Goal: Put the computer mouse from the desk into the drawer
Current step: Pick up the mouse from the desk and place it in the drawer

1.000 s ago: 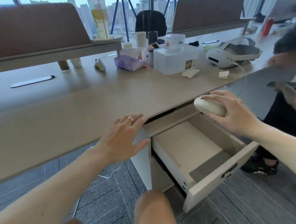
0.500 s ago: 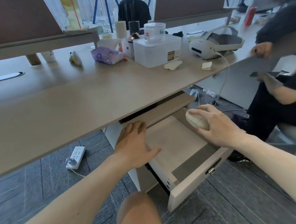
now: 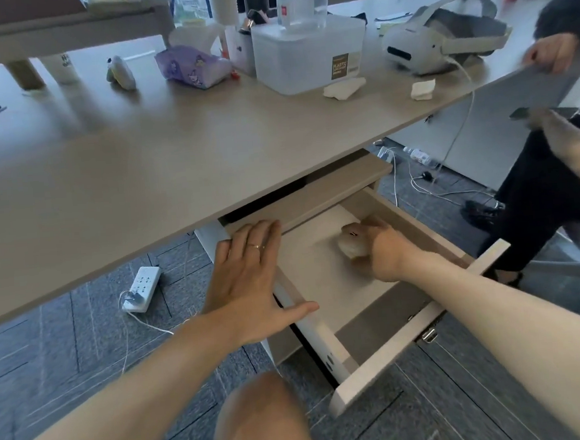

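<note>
Head view: the computer mouse is gripped by the right hand inside the open drawer, pretty blurred and half covered by the fingers, so contact with the drawer floor can't be told. The left hand is spread flat at the drawer's left wall, under the desk.

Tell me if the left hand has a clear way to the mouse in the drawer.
Probably yes. The left hand rests at the open drawer's left edge, and bare drawer floor lies between it and the mouse. Only the right hand, gripping the mouse, covers part of it.
</note>
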The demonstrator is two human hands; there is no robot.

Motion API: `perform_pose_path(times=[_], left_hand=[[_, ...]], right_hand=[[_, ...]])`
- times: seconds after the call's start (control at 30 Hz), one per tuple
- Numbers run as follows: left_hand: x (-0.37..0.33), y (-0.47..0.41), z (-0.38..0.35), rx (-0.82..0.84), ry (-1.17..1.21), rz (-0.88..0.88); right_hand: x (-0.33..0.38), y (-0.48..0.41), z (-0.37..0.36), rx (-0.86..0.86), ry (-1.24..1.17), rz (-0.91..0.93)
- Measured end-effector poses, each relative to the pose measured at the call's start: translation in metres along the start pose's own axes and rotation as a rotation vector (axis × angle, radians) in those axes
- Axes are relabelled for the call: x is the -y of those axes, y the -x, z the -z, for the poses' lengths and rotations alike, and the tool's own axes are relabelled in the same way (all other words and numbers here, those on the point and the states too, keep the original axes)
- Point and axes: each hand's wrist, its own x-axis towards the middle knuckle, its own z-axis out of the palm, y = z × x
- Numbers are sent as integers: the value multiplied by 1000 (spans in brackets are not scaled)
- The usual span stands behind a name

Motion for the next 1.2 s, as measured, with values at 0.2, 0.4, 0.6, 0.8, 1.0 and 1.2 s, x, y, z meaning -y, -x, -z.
perform_pose_path(times=[0.2, 0.4, 0.6, 0.8, 1.0, 1.2], left_hand=[[3, -1, -1, 1, 0, -5], [2, -1, -1, 3, -14, -2], [3, 0, 0, 4, -16, -4], [2, 0, 4, 0, -2, -17], [0, 2, 11, 41, 6, -25], [8, -3, 37, 223, 51, -57]], right_hand=[[10, -17, -18, 64, 80, -36], [11, -19, -24, 80, 121, -77], [12, -17, -25, 74, 134, -70], [18, 9, 21, -109, 139, -4], [7, 94, 47, -518, -65, 54], [-2, 161, 1, -652, -873, -479]])
